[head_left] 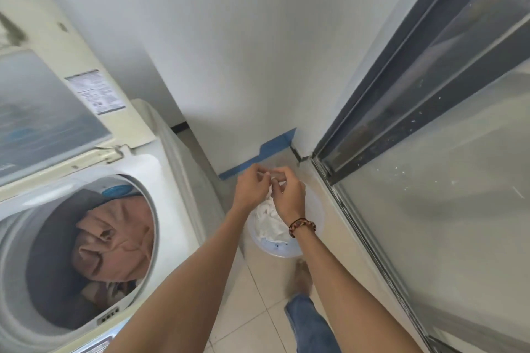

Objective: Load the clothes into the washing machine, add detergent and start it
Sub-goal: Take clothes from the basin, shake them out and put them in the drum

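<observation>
A top-loading washing machine stands at the left with its lid raised. Tan and dark clothes lie in its drum. To the right, on the floor, sits a pale blue basket holding a white garment. My left hand and my right hand are together above the basket, both pinching the upper edge of the white garment. A beaded bracelet is on my right wrist. No detergent is in view.
A white wall rises behind the basket, with blue tape along its base. A glass sliding door with a metal frame runs along the right. My foot and jeans leg stand on the tiled floor near the basket.
</observation>
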